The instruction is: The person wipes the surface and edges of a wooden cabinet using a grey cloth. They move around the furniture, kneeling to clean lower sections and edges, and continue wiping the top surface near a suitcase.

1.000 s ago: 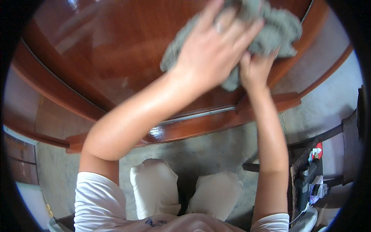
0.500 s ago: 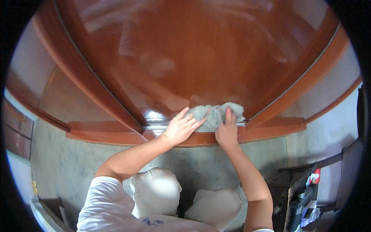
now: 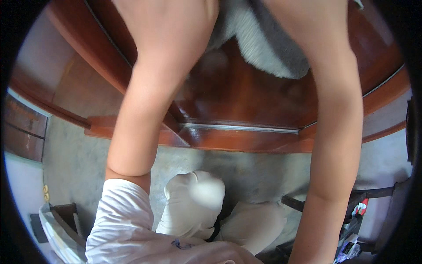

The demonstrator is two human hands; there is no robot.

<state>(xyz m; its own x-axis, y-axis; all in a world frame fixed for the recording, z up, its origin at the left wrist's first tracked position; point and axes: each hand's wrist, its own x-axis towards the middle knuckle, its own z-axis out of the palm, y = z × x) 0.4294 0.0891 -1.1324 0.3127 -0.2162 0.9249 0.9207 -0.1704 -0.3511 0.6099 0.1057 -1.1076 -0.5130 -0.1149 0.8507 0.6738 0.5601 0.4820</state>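
A grey-white cloth (image 3: pixel 272 48) hangs between my two raised hands at the top of the view, close to the camera. My left hand (image 3: pixel 176 22) is at the cloth's left side, and my right hand (image 3: pixel 303 17) is at its right. The fingers of both hands run past the upper edge or behind the hands, but the lifted cloth appears gripped from both sides. Behind it stands a glossy reddish-brown wooden panel (image 3: pixel 237 103). A metal track (image 3: pixel 241 128) runs along the panel's foot.
A wooden sill (image 3: pixel 246 143) borders the grey floor (image 3: pixel 259 162). My bent knees in pale trousers (image 3: pixel 193 198) are below. At the lower right, a dark wooden stand (image 3: pixel 294 203) is partly behind my right arm, with small items (image 3: pixel 350 247) beside it.
Both hands have risen from the metal track toward the top of the view, bringing the cloth up with them. The track is now uncovered, and the view has shifted slightly.
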